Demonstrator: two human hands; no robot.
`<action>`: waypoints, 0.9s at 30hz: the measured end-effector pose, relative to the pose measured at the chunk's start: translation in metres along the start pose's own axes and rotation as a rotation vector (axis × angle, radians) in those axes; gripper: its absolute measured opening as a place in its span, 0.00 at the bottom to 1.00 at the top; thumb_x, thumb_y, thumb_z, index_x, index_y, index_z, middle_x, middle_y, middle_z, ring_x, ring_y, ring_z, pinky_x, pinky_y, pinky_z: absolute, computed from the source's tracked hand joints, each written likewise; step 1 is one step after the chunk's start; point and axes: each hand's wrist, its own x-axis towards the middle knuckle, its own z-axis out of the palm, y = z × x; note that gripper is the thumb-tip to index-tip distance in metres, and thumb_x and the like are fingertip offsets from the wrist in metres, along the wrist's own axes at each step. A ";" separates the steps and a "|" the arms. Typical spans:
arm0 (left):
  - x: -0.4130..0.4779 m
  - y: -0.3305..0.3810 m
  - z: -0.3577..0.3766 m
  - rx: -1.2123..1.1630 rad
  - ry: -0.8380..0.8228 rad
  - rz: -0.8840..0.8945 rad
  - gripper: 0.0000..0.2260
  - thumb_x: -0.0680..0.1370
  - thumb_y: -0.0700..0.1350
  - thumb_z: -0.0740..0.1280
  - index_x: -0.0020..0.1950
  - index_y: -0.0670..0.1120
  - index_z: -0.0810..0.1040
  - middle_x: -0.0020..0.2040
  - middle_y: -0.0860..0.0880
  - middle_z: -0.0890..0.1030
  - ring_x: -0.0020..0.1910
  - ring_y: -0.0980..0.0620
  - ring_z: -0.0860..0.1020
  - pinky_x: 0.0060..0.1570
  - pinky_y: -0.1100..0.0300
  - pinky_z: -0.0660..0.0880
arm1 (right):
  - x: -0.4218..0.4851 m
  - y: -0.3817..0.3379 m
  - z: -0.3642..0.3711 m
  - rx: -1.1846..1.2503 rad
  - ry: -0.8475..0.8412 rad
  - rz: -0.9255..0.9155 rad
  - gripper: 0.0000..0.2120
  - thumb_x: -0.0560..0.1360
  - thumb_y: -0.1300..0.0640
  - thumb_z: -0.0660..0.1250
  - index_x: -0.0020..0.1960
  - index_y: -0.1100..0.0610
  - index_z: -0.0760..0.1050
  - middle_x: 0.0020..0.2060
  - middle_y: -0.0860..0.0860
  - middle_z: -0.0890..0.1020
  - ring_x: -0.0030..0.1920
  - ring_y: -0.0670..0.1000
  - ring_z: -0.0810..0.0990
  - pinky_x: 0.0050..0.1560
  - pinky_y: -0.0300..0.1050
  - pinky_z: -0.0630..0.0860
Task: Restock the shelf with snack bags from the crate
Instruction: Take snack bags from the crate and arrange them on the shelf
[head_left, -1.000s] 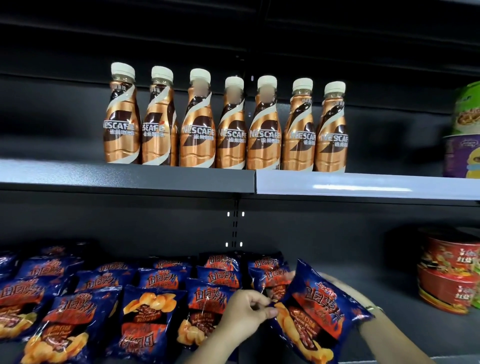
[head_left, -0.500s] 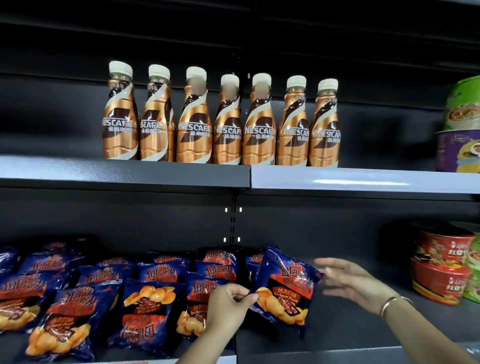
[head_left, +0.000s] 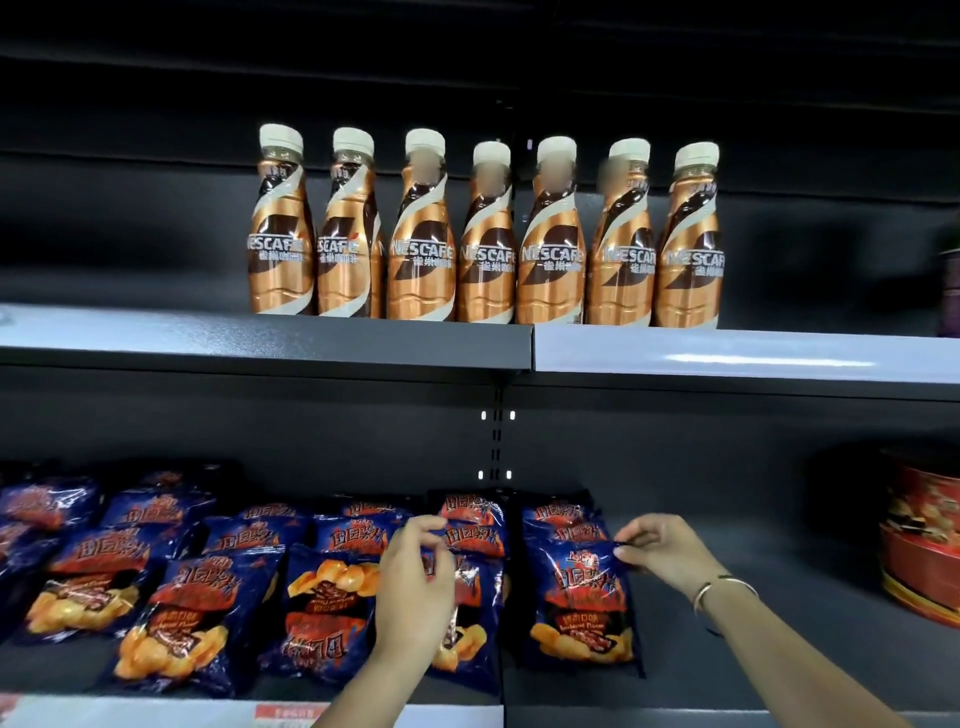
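Seven bottles stand in a row on the upper shelf. On the lower shelf below, snack bags lie in rows at left and centre, the rightmost bag between two hands, with tubs stacked far right.

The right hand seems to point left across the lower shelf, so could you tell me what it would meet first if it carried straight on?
The right hand pinches the top corner of the rightmost front chip bag, so that bag lies first in its line; beyond it probably the left hand, though depth is unclear.
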 end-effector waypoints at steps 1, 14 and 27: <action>0.001 -0.001 -0.005 0.008 0.019 0.009 0.14 0.78 0.40 0.62 0.49 0.61 0.70 0.46 0.57 0.76 0.47 0.52 0.75 0.43 0.62 0.71 | 0.004 0.000 0.005 -0.021 0.007 -0.009 0.08 0.70 0.66 0.71 0.38 0.55 0.78 0.35 0.52 0.82 0.37 0.49 0.80 0.35 0.35 0.75; -0.005 -0.013 -0.016 0.041 0.040 0.049 0.14 0.76 0.36 0.63 0.54 0.55 0.72 0.47 0.54 0.75 0.42 0.50 0.75 0.36 0.63 0.70 | 0.014 0.015 0.015 0.064 0.094 0.039 0.06 0.75 0.57 0.66 0.51 0.56 0.75 0.44 0.52 0.78 0.46 0.52 0.77 0.44 0.46 0.76; -0.122 -0.004 0.074 0.002 -0.462 0.493 0.12 0.73 0.41 0.54 0.48 0.47 0.77 0.46 0.54 0.74 0.49 0.55 0.72 0.53 0.64 0.67 | -0.098 0.114 -0.061 0.129 0.574 0.106 0.06 0.77 0.64 0.59 0.47 0.55 0.72 0.35 0.50 0.76 0.35 0.46 0.73 0.43 0.44 0.72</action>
